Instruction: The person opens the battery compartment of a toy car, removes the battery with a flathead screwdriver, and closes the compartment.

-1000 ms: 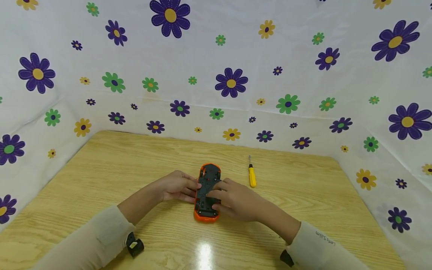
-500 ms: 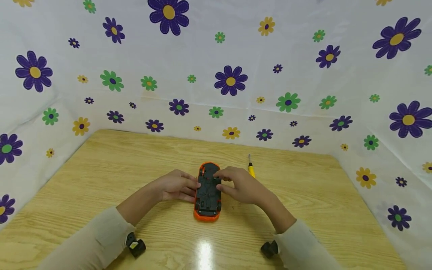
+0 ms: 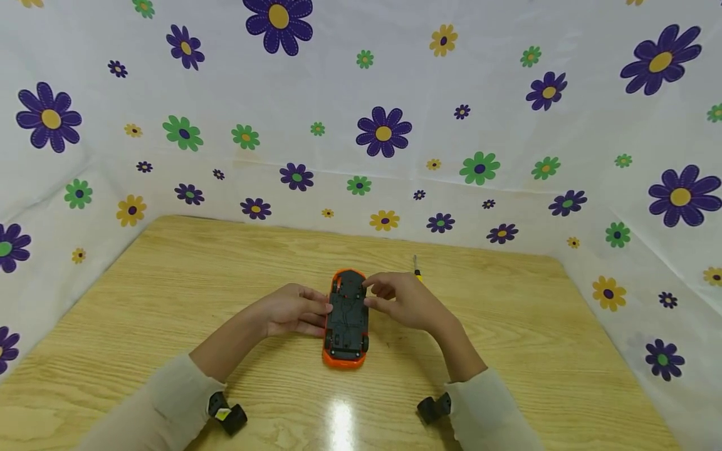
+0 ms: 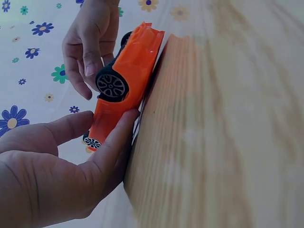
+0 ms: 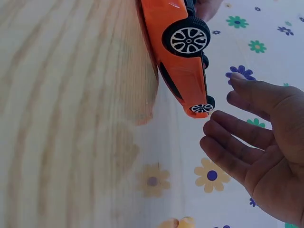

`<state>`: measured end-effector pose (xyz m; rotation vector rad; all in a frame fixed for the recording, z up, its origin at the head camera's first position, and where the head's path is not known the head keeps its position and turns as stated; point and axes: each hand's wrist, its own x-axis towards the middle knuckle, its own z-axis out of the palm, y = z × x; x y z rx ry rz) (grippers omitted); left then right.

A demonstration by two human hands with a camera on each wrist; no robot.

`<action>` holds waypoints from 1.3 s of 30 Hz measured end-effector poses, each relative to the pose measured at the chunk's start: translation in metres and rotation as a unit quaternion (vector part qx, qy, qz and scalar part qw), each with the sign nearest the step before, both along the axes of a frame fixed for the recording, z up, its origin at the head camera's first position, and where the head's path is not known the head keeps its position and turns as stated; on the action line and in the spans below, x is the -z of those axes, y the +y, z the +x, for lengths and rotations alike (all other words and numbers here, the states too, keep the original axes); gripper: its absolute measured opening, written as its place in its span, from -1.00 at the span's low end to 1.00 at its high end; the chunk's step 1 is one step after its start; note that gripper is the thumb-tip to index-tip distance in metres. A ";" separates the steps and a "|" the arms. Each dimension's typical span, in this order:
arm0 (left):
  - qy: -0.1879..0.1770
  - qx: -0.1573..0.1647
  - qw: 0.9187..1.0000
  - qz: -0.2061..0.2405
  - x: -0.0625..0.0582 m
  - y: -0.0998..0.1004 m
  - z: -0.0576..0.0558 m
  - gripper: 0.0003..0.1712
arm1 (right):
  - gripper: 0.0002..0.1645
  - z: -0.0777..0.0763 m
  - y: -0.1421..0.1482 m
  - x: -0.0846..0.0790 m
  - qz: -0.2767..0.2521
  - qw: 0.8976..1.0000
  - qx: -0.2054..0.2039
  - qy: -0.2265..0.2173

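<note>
An orange toy car (image 3: 346,319) lies upside down on the table, its black underside facing up. My left hand (image 3: 293,310) holds it by the left side, thumb at the chassis edge and fingers along the body; the left wrist view shows this hand (image 4: 61,166) around the orange side. Over the right edge, near one wheel, hovers my right hand (image 3: 408,300) with loosely bent fingers. In the right wrist view the right hand's fingers (image 5: 237,142) are spread and hold nothing, close to a silver-spoked wheel (image 5: 203,108). A screwdriver (image 3: 417,274) lies behind the right hand, its yellow handle mostly hidden.
The wooden table (image 3: 225,257) ends at a white flowered cloth (image 3: 316,69) that rises behind it and along both sides. Black wrist cameras hang at both sleeves, the left camera (image 3: 228,416) and the right camera (image 3: 434,409) low over the table.
My right hand has moved from the middle of the car's underside, up and out to its right edge, now covering most of the screwdriver handle. The left hand keeps its hold.
</note>
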<state>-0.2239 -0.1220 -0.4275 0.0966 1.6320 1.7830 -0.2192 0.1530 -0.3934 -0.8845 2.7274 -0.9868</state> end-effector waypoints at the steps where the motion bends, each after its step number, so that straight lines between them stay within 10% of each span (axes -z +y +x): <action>1: 0.001 -0.001 1.000 0.000 0.000 0.000 0.000 -0.51 | -0.63 -0.001 0.000 0.000 -0.001 1.000 0.002 -0.004; 39: 0.008 0.005 1.000 -0.005 -0.002 0.000 0.002 -0.49 | -0.48 0.004 -0.012 0.003 0.018 0.997 0.005 -0.081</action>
